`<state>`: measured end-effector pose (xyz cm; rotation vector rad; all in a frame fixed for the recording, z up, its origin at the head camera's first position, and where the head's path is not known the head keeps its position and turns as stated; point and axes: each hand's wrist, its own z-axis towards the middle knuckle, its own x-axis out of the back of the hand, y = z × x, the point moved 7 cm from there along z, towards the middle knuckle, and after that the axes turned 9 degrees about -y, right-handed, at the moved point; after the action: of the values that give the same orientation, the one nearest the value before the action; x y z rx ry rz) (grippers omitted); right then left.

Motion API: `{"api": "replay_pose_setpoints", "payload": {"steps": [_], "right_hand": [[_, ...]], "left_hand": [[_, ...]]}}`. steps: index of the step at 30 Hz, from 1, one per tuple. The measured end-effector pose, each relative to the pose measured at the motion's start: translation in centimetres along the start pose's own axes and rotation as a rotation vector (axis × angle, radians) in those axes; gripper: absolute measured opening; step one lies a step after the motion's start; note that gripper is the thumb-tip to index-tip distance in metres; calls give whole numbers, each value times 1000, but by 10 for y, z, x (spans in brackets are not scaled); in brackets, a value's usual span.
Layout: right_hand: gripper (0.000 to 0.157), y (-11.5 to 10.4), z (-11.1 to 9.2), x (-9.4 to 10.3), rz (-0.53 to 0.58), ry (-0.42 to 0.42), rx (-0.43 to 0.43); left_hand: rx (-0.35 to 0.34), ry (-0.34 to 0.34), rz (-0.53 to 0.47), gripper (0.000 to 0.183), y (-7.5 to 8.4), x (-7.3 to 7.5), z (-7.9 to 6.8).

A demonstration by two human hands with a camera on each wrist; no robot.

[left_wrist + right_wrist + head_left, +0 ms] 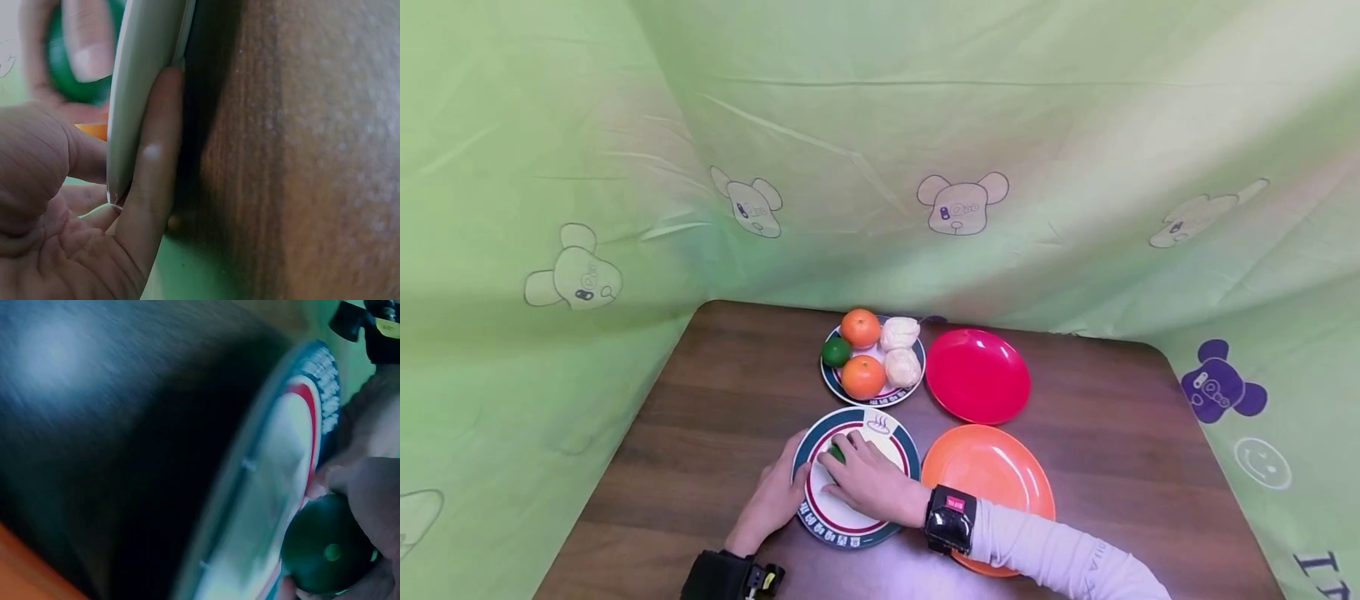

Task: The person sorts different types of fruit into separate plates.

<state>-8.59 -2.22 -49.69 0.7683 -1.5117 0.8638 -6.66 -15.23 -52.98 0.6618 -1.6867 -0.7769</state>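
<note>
The left hand [780, 487] holds the left rim of a white plate [883, 503] with a dark green border and a red ring. In the left wrist view, a finger [153, 169] lies along the underside of this plate, between it and the table. Over the plate's middle, the right hand [871, 482] grips a round green fruit [836, 453], its fingers curled round it. The right wrist view shows this fruit [328, 547] close up, dark green with a paler spot, close against the plate's white face. Most of it is hidden under the fingers in the head view.
Behind stands a similar plate [826, 382] bearing two oranges [862, 377], another green fruit [836, 352] and two white wrapped lumps [902, 367]. A red plate [977, 375] sits to its right. Under the right forearm lies an orange plate [988, 462]. Green cloth [850, 208] hangs round the wooden table [715, 400].
</note>
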Motion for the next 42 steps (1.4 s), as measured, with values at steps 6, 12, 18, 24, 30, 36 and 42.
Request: {"api": "replay_pose_setpoints", "payload": {"steps": [6,12,18,24,30,36,42], "right_hand": [[56,7,-5,-5,101,-107,-5],[69,21,9,49,82,-67,-48],[70,54,50,133,50,182,-60],[71,88,93,161,86,200,-135],[73,105,126,130,105,21,-190],[70,113,136,80,80,-109,-231],[58,112,141,56,40,-159,-272]], "left_hand": [[-11,16,3,52,0,0,0],[-26,23,-19,51,1,3,-4],[-15,27,-21,51,1,5,-7],[9,12,-22,52,-1,3,-5],[33,8,-18,51,-1,1,-5],[10,23,-20,51,-2,-2,-5],[14,34,-19,51,-3,0,-7]]}}
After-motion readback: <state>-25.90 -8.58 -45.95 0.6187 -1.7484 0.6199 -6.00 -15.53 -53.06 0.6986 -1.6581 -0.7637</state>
